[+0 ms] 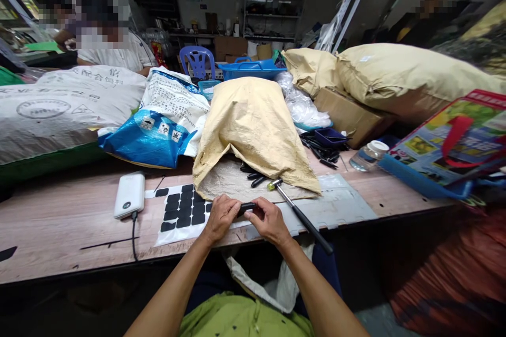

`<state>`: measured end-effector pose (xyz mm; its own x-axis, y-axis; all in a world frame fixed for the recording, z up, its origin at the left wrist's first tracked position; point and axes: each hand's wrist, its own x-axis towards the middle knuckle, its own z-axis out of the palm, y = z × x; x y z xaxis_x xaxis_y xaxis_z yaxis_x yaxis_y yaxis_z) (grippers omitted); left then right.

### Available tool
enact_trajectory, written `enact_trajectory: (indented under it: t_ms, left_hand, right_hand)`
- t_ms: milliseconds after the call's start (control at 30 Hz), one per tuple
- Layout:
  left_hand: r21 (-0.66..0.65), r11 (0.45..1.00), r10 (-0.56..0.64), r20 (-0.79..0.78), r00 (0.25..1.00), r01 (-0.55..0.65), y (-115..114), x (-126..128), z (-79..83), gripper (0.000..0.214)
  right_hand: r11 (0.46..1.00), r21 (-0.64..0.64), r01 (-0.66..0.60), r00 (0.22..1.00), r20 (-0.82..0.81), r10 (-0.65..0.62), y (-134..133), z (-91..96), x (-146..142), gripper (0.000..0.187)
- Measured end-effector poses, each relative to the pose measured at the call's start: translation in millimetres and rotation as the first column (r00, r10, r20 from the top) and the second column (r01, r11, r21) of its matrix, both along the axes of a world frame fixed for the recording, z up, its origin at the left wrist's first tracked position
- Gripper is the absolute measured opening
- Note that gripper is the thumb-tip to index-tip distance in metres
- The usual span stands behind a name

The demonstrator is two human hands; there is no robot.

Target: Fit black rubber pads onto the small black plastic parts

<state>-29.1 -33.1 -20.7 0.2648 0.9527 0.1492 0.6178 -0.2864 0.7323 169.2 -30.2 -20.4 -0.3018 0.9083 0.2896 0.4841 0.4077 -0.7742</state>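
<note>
A short black cylindrical piece [246,208] lies level between my two hands, just above the table's front part. My left hand [222,217] pinches its left end, and my right hand [269,219] has the fingers and thumb closed on its right end. Left of my hands is a white sheet of black stickers [184,207], partly covered by my left hand. A hammer [301,214] with a yellowish head rests to the right, its black handle jutting over the table edge. Ahead, a tan woven sack [253,121] opens toward me, with several black pieces [258,180] at its mouth.
A white power bank [130,194] with a cable sits on the left. Blue-and-white [158,121] and white sacks [71,110] stand behind it. To the right are a clear jar [369,155], a blue tray [427,176] and a cardboard box [348,115]. Other people sit farther back.
</note>
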Motion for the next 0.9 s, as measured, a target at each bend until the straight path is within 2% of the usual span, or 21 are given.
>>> enact_trajectory:
  t_ms: [300,467,600,667,767,900]
  left_hand:
    - [-0.009,1.0,-0.016,-0.01,1.0,0.016,0,0,2.3,0.047]
    - [0.002,1.0,-0.029,-0.039,0.999,0.03,2,0,0.5,0.046]
    - [0.012,0.999,-0.038,-0.068,0.997,0.039,2,0,-1.2,0.046]
    - [0.017,0.999,-0.043,-0.081,0.996,0.044,2,0,-1.6,0.045]
    - [0.028,0.999,-0.041,-0.097,0.994,0.044,1,1,-2.0,0.043]
    - [0.066,0.997,-0.03,-0.109,0.994,0.037,-1,4,0.9,0.029]
  right_hand:
    - [0.999,-0.002,-0.041,0.999,-0.005,0.041,-1,0.0,3,0.012]
    - [1.0,-0.002,-0.006,0.998,0.057,0.006,0,6.6,0,0.025]
    - [0.999,0.004,-0.051,0.993,0.105,0.051,7,15.4,9,0.029]
    - [0.999,0.039,-0.021,0.991,0.132,0.015,13,16.7,20,0.025]
    - [0.99,0.123,0.076,0.964,0.243,-0.104,20,11.7,37,0.022]
    - [0.976,0.208,0.067,0.928,0.345,-0.137,22,0.8,46,0.017]
